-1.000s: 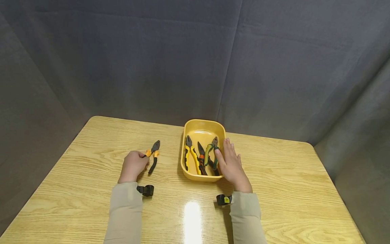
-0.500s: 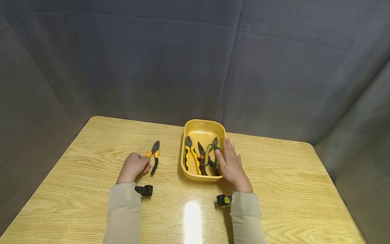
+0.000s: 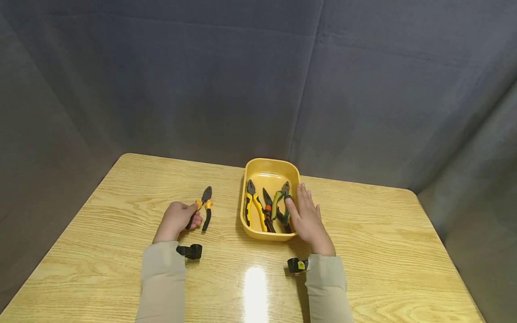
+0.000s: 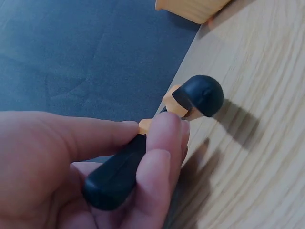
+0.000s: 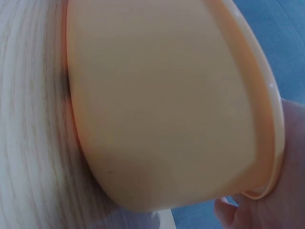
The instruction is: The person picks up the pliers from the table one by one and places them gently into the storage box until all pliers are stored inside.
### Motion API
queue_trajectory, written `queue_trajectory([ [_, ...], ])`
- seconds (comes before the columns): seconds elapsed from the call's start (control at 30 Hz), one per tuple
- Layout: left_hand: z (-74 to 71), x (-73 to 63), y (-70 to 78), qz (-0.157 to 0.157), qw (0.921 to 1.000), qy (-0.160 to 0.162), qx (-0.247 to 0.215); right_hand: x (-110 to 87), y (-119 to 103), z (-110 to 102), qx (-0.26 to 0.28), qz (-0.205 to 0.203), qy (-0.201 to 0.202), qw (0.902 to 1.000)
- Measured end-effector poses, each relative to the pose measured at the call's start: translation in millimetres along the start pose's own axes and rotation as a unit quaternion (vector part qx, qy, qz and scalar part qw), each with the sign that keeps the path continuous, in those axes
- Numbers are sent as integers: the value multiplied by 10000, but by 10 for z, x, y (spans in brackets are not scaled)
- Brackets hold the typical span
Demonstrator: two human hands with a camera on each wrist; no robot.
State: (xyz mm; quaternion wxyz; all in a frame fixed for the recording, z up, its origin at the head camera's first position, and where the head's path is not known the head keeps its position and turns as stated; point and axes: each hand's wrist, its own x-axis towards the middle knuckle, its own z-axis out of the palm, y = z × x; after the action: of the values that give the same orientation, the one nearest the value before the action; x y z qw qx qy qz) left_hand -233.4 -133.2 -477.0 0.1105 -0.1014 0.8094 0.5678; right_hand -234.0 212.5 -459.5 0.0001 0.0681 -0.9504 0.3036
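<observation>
In the head view, my left hand (image 3: pixel 177 220) holds combination pliers (image 3: pixel 207 195) by one orange-and-black handle, jaws pointing away. The left wrist view has thumb and fingers round that black handle (image 4: pixel 114 176); the other handle (image 4: pixel 202 95) stands apart, free, above the wood. My right hand (image 3: pixel 310 222) holds the right wall of a yellow bin (image 3: pixel 271 167), thumb over the rim, fingers along the outside. Inside lie yellow-and-black pliers (image 3: pixel 258 208), black-and-orange pliers (image 3: pixel 268 211) and green-handled pliers (image 3: pixel 277 204). My right thumb partly covers the green pair.
The wooden table (image 3: pixel 375 251) extends to both sides of the bin. Grey curtain (image 3: pixel 202 89) hangs behind and beside it. A black wrist camera (image 3: pixel 194 251) sits by the left sleeve, another camera (image 3: pixel 295 264) by the right.
The left hand has drifted slightly left, and its fingers now show more below the thumb. The held pliers have turned slightly, their free handle moving right. The right hand and bin stay put.
</observation>
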Motion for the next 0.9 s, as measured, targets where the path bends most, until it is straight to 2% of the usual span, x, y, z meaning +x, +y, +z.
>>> queue_trajectory([
  [0.4,20,-2,12,75,9998,147,77,-8,9,5,28,5,22,10000],
  [0.9,74,22,33,175,9994,297,-94,10,15,6,-15,4,-1,10000],
])
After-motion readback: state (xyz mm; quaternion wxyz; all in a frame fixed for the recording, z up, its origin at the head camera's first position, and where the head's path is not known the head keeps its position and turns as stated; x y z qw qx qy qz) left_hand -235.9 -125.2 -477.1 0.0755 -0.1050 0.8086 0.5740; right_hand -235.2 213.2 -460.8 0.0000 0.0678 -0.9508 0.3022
